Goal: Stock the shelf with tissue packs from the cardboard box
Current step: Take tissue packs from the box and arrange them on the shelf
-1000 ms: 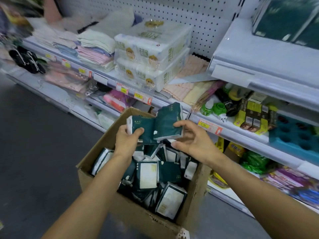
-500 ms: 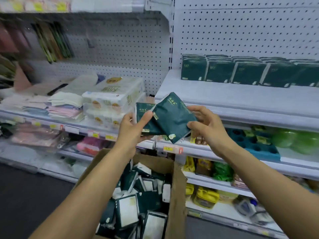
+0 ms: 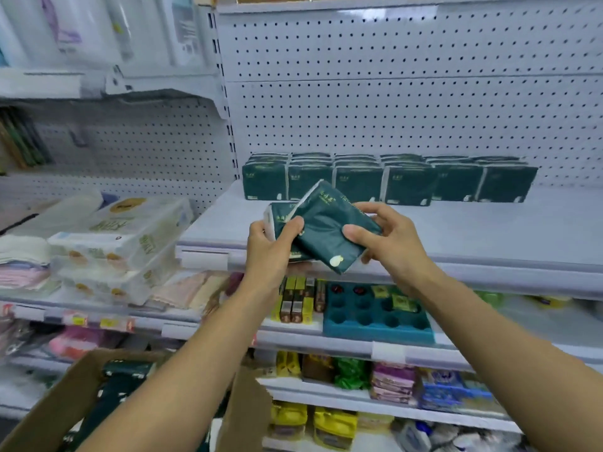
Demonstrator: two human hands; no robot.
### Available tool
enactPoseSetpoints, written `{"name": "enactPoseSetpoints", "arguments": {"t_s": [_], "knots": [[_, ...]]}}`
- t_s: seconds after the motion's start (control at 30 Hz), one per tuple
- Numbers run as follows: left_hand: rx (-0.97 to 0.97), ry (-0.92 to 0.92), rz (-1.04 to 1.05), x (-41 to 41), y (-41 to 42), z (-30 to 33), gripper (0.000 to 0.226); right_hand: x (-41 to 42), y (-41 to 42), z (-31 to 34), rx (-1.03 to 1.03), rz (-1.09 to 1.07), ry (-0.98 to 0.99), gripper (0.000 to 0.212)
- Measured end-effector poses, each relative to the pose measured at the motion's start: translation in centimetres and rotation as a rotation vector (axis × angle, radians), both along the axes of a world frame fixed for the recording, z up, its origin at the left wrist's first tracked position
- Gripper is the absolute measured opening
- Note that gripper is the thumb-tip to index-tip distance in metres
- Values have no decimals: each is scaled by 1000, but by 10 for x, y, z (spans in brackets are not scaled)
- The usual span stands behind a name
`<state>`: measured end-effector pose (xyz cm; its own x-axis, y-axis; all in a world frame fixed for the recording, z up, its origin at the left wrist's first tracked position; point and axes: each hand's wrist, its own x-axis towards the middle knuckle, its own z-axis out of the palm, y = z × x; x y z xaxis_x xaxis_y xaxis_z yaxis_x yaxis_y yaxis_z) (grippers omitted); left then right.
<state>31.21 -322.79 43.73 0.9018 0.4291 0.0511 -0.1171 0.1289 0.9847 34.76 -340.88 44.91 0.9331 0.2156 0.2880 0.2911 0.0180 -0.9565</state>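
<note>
Two tissue packs [image 3: 321,233] held over shelf [image 3: 456,236] front edge, left hand [image 3: 272,247] and right hand [image 3: 385,243] gripping one each; back-edge row [image 3: 385,181] stocked (cardboard box [image 3: 58,396] far from empty).

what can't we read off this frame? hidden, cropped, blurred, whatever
- Cardboard box, head view: cut off by the bottom edge, and both forearms cover its contents, so the remaining stock is uncountable.
- Left pack: mostly covered by the left hand and the right pack.
- Right hand: the grip's far fingers are behind the pack.
- Print on the shelf row: too small.
- Left shelves' price tags: blurred.
</note>
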Motion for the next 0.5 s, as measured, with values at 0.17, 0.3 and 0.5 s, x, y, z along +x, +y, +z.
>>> {"name": "enactPoseSetpoints", "arguments": {"t_s": [0.17, 0.3, 0.5], "knots": [[8, -52, -32, 48, -74, 17, 50, 47, -79, 19, -14, 21, 20, 41], [-80, -56, -34, 77, -125, 20, 46, 78, -122, 19, 63, -1, 180, 48], [-42, 30, -97, 109, -149, 4, 46, 118, -170, 8, 172, -116, 206, 48]]}}
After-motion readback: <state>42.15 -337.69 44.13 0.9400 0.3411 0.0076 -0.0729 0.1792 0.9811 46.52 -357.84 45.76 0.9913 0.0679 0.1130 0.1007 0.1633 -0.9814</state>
